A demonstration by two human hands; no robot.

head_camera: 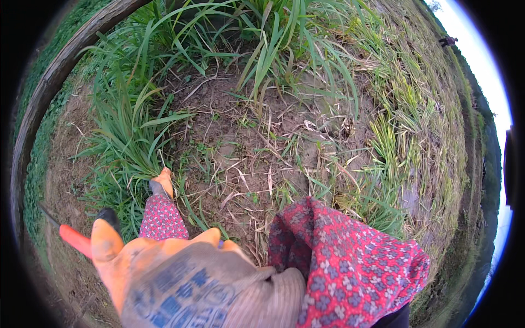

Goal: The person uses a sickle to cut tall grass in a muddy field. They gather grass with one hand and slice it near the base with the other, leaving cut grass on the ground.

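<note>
My left hand, in an orange and grey work glove, is closed around the base of a clump of long green grass on the left. A pink floral sleeve covers that wrist. Much closer to the camera, my right hand wears an orange-coated knit glove with blue printing. It holds a red-handled tool whose thin dark metal end points up and left; the rest of the tool is hidden by the glove. The wide right sleeve bears the same floral pattern.
Bare soil with scattered dry stalks lies before me. Tall grass stands ahead. A wooden pole curves along the left. Flattened, cut-looking grass covers the right side. A distant person is at upper right.
</note>
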